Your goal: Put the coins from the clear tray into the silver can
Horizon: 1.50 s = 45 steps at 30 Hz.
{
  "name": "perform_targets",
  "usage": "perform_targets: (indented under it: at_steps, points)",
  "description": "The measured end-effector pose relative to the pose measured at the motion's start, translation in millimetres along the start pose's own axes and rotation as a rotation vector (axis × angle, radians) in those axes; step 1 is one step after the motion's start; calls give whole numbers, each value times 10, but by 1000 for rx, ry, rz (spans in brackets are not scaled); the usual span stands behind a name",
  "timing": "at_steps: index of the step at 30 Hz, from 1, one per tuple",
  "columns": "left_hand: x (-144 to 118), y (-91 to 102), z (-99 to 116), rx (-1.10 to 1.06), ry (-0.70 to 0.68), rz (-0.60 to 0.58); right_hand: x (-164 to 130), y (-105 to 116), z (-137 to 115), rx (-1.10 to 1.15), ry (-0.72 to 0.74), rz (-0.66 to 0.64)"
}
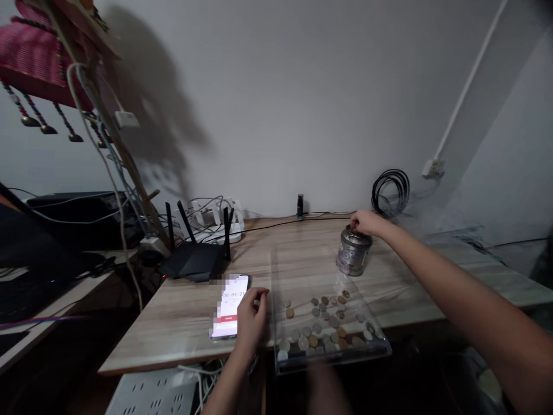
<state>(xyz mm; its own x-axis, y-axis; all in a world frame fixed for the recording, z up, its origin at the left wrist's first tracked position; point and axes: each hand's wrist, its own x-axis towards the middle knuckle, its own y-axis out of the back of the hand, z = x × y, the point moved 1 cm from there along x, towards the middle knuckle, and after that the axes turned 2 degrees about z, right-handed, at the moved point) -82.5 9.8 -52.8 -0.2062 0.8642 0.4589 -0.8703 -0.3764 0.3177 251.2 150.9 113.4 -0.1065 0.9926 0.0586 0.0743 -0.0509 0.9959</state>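
My right hand point(365, 223) is at the top of a round metal tin point(353, 252), fingers pinched together over its lid. Whatever is between those fingertips is too small to make out. The tin stands upright behind a clear plastic tray point(276, 323). Many silver and brass coloured coins point(325, 316) lie scattered in the tray, thickest toward its front edge. My left hand point(253, 312) rests on the table between a phone point(230, 305) and the tray's left side. Its fingers are curled in, with nothing visible in them. The lit phone screen shows a running time.
A black router point(196, 260) with upright antennas stands left on the wooden table point(159, 340), white devices and cables behind it. A small dark bottle-like object point(299, 207) is near the wall. Coiled black cable point(391, 190) hangs at the right. The tray's front overhangs the table edge.
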Motion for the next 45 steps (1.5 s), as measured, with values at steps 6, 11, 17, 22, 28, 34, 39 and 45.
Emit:
perform_targets:
  at_steps: [6, 11, 17, 22, 28, 34, 39, 45]
  points:
    - [2, 3, -2, -19, 10, 4, -62, 69, 36, 73, 19, -32]
    - [7, 13, 47, 7, -14, 15, -346, 61, -146, 171, 13, 330]
    - [20, 2, 57, 35, -55, 40, -1196, -859, -1322, 408, 516, -180]
    - [6, 13, 74, 60, -59, 48, -1427, -1355, -1908, 399, 626, -359]
    - [5, 15, 76, 53, -74, 52, -1399, -1325, -1919, 395, 599, -398]
    - [1, 28, 75, 53, -84, 37, -1367, -1232, -1857, 426, 552, -569]
    - [0, 28, 70, 42, -80, 29, -1261, -995, -1614, 310, 640, -625]
    - [3, 18, 72, 47, -91, 26, -1396, -1053, -1498, 312, 728, -610]
